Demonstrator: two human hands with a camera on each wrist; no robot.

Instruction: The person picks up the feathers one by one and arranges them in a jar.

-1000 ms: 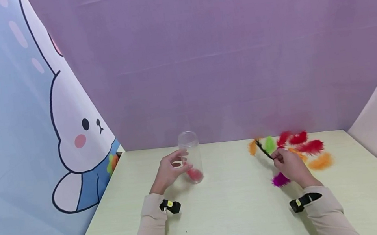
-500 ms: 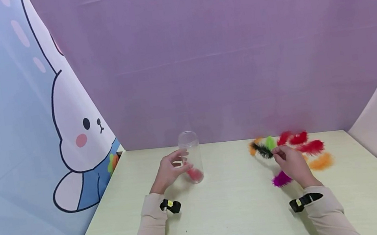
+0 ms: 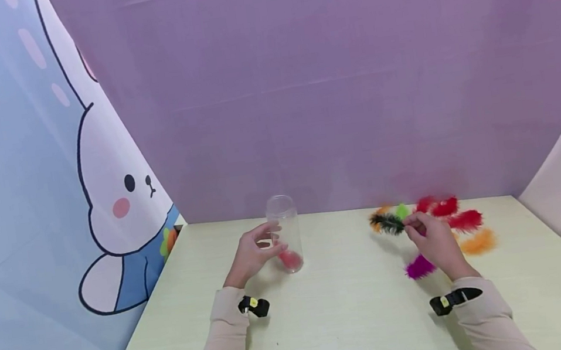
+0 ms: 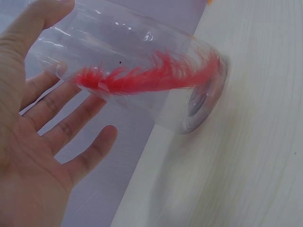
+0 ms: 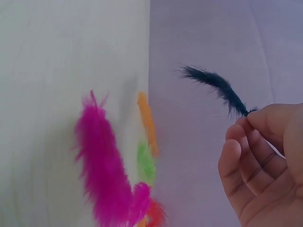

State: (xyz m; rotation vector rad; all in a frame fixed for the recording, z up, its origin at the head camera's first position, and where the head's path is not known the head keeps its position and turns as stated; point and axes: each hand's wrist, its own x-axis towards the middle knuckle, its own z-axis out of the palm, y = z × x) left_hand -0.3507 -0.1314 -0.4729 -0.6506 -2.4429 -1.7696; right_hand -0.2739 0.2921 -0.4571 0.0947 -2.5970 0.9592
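Head view: clear jar (image 3: pixel 290 230) stands upright on the table (image 3: pixel 341 315); use it as landmark. Left hand (image 3: pixel 253 256) is at the jar's left side, thumb and fingers lightly round the wall, palm apart from it. Squeeze force: cannot tell. Probably just steadying, since a tall, narrow jar could tip. Red feather inside (image 4: pixel 156 80) runs along the jar's wall down to the base.

Right hand (image 3: pixel 434 243) is well right of the jar, thumb and fingertips clamped on 1 end of a black feather (image 5: pixel 218 87). End pinch leaves the plume free, likely so it doesn't get crushed. Black feather is clear of the table, free end pointing toward the jar.

Also right of the jar, around that hand: magenta feather (image 5: pixel 102 165), green feather (image 3: pixel 402 211), orange feathers (image 3: pixel 478 242), red feathers (image 3: pixel 467 221). Loose spread probably makes single ones easy to pinch.
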